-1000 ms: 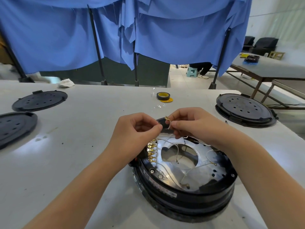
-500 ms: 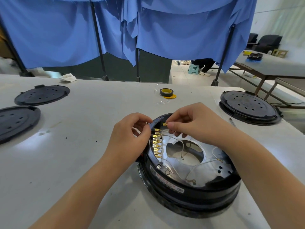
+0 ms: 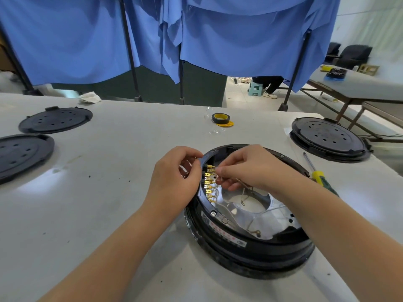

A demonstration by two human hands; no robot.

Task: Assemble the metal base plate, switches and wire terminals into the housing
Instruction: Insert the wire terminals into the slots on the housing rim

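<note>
A round black housing [image 3: 250, 247] lies open on the white table, with a shiny metal base plate [image 3: 277, 221] inside it. A row of several brass wire terminals [image 3: 209, 186] stands along its left inner wall. Thin pale wires [image 3: 245, 192] trail across the plate. My left hand [image 3: 174, 182] curls its fingers over the housing's left rim beside the terminals. My right hand [image 3: 250, 168] pinches a wire terminal at the upper end of the row. The switches are hidden from me.
Two black round covers [image 3: 55, 119] [image 3: 21, 153] lie at the left. Another covered black unit [image 3: 329, 138] sits at the right. A screwdriver with a yellow-green handle [image 3: 318, 175] lies right of the housing. A roll of black tape [image 3: 220, 118] lies behind.
Both hands came down from holding a terminal above the housing's far rim to the terminal row. The left hand now grips the rim. The view shifted, and the screwdriver came into sight.
</note>
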